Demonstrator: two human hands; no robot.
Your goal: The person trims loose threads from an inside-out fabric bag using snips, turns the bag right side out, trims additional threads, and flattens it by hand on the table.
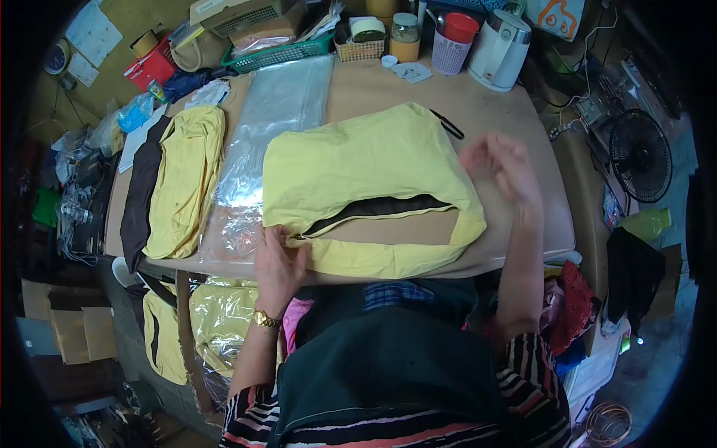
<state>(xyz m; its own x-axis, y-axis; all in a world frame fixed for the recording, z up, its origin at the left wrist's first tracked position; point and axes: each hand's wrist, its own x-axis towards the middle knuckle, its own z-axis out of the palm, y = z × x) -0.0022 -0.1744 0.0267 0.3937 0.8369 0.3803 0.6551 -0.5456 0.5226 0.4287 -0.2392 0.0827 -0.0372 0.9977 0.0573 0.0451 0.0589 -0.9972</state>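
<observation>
A pale yellow cloth bag [366,160] lies flat on the table in front of me. Its wide strap [373,257] loops toward me, and a dark zipped opening [381,207] runs across its near side. At the bag's near left corner, beside one end of the zip, my left hand [278,261] grips the cloth between thumb and fingers. My right hand [499,166] is raised by the bag's right side, its fingers bent and smeared by motion. Close to it, a small black loop [448,125] sticks out from the bag's far right corner.
Clear plastic sleeves [280,112] lie left of the bag. Further left are another folded yellow bag [185,179] and a dark brown one [142,194]. A green basket [280,54], a jar [405,37] and a white kettle [500,51] line the back. A black fan [640,155] stands right.
</observation>
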